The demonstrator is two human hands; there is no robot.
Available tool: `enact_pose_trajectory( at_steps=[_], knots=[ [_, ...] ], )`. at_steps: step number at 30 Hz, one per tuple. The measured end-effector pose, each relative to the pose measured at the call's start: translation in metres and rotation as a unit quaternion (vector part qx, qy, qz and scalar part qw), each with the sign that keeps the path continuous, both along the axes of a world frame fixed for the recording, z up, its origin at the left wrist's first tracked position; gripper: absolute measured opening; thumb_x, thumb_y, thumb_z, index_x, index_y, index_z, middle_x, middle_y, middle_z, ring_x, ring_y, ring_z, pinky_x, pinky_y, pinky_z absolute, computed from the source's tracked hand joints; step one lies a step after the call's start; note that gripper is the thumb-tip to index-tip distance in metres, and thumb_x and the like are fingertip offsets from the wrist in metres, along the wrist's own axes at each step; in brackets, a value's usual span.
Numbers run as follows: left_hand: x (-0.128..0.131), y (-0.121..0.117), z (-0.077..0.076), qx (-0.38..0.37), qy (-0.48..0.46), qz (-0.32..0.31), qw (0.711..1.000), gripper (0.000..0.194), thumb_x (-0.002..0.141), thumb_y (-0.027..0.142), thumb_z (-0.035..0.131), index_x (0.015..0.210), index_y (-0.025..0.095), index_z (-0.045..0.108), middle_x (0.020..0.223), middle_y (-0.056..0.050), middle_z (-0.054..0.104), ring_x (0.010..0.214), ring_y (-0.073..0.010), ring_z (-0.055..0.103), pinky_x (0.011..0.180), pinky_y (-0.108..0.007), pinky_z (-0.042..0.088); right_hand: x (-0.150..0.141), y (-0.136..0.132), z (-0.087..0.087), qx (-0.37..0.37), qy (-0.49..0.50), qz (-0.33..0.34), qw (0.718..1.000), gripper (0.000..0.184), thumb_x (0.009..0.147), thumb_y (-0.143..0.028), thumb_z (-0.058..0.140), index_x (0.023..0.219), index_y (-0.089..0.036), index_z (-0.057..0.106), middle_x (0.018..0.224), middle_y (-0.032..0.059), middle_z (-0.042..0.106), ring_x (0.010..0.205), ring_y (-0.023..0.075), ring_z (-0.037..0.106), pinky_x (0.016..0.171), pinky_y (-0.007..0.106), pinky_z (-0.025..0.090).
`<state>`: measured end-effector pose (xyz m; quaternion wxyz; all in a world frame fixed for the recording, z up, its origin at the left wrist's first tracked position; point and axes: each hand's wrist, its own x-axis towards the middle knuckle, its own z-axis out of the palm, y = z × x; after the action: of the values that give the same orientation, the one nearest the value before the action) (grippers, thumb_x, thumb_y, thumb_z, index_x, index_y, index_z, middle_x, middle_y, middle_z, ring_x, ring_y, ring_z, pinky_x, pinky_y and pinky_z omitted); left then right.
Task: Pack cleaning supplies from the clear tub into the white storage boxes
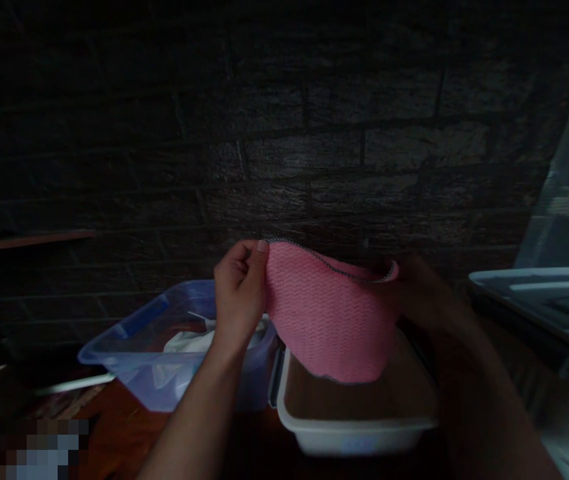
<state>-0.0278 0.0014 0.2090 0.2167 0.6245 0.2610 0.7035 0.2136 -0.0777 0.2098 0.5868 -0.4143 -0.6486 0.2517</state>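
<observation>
A pink textured cloth (pixel 332 313) with a dark stitched edge hangs between my two hands. My left hand (pixel 239 287) pinches its upper left corner between thumb and fingers. At the upper right corner, my right hand (pixel 417 290) is closed on the cloth, though deep shadow hides most of its fingers. The cloth's top edge sags and curls over near the right hand. Below it stands a white-rimmed rectangular tub (pixel 359 427), its inside brown and dim. The cloth's lower edge hangs over this tub.
Left of the tub is a translucent blue plastic bin (pixel 139 373) with whitish items inside. A pale plastic lid or container (pixel 549 283) sits at the right. Behind everything rises a dark brick-patterned wall (pixel 289 160). A reddish-brown surface (pixel 124 427) shows at the lower left.
</observation>
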Motion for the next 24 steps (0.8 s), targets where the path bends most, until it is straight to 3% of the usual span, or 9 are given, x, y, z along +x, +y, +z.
enact_pose_trajectory(
  at_steps=[2, 6, 8, 10, 14, 19, 24],
  knots=[
    [0.002, 0.0, 0.0, -0.021, -0.013, -0.04, 0.999, 0.025, 0.096, 0.038, 0.066, 0.08, 0.019, 0.067, 0.065, 0.003, 0.052, 0.057, -0.0102, 0.043, 0.053, -0.022, 0.032, 0.0, -0.001, -0.001, -0.006, 0.073, -0.005, 0.997, 0.034, 0.078, -0.029, 0.084, 0.111, -0.027, 0.077, 0.111, 0.0049, 0.08, 0.106, 0.0314, 0.074, 0.091, 0.044, 0.059],
    [0.008, -0.001, -0.002, -0.152, -0.038, -0.235, 0.959, 0.018, 0.089, 0.033, 0.075, 0.102, 0.021, 0.073, 0.088, -0.001, 0.069, 0.076, -0.0132, 0.061, 0.07, -0.022, 0.047, -0.002, -0.001, -0.002, 0.008, 0.175, -0.007, 0.985, 0.028, 0.082, -0.032, 0.081, 0.109, -0.028, 0.079, 0.112, 0.004, 0.081, 0.102, 0.0295, 0.075, 0.092, 0.042, 0.06],
    [0.012, -0.002, -0.004, -0.195, 0.015, -0.304, 0.933, 0.028, 0.086, 0.032, 0.079, 0.111, 0.02, 0.074, 0.098, -0.005, 0.073, 0.087, -0.017, 0.066, 0.08, -0.027, 0.051, -0.003, 0.001, -0.001, 0.013, 0.213, -0.013, 0.977, 0.022, 0.081, -0.032, 0.081, 0.102, -0.027, 0.08, 0.109, 0.004, 0.081, 0.1, 0.0294, 0.075, 0.089, 0.042, 0.06],
    [0.015, -0.004, -0.007, -0.2, 0.079, -0.332, 0.918, 0.026, 0.085, 0.033, 0.08, 0.106, 0.018, 0.077, 0.096, -0.007, 0.074, 0.084, -0.0183, 0.066, 0.083, -0.03, 0.051, -0.002, 0.003, -0.001, 0.018, 0.244, -0.044, 0.969, 0.019, 0.078, -0.033, 0.083, 0.096, -0.027, 0.08, 0.102, 0.0038, 0.082, 0.093, 0.0296, 0.076, 0.083, 0.042, 0.062],
    [0.018, -0.007, -0.009, -0.19, 0.139, -0.304, 0.923, 0.023, 0.085, 0.041, 0.078, 0.085, 0.019, 0.078, 0.08, -0.005, 0.071, 0.071, -0.0174, 0.061, 0.07, -0.029, 0.049, 0.002, 0.005, -0.002, 0.004, 0.23, -0.072, 0.971, 0.016, 0.076, -0.034, 0.082, 0.088, -0.025, 0.079, 0.09, 0.0058, 0.081, 0.081, 0.0301, 0.075, 0.071, 0.043, 0.062],
    [0.007, -0.004, -0.003, -0.141, 0.087, -0.163, 0.972, 0.029, 0.085, 0.045, 0.077, 0.076, 0.018, 0.073, 0.065, 0.002, 0.058, 0.053, -0.0091, 0.045, 0.046, -0.02, 0.031, 0.007, 0.004, -0.005, -0.004, 0.205, -0.05, 0.978, 0.021, 0.075, -0.033, 0.084, 0.092, -0.022, 0.078, 0.085, 0.0046, 0.078, 0.073, 0.0252, 0.071, 0.06, 0.035, 0.054],
    [-0.011, 0.002, 0.001, -0.173, 0.086, -0.155, 0.969, 0.03, 0.086, 0.047, 0.076, 0.08, 0.018, 0.072, 0.059, 0.004, 0.05, 0.042, -0.0058, 0.037, 0.038, -0.019, 0.021, 0.012, 0.009, 0.0, 0.051, 0.287, -0.06, 0.955, 0.011, 0.077, -0.031, 0.08, 0.083, -0.025, 0.074, 0.08, 0.0013, 0.073, 0.067, 0.0217, 0.064, 0.058, 0.035, 0.049]
  ],
)
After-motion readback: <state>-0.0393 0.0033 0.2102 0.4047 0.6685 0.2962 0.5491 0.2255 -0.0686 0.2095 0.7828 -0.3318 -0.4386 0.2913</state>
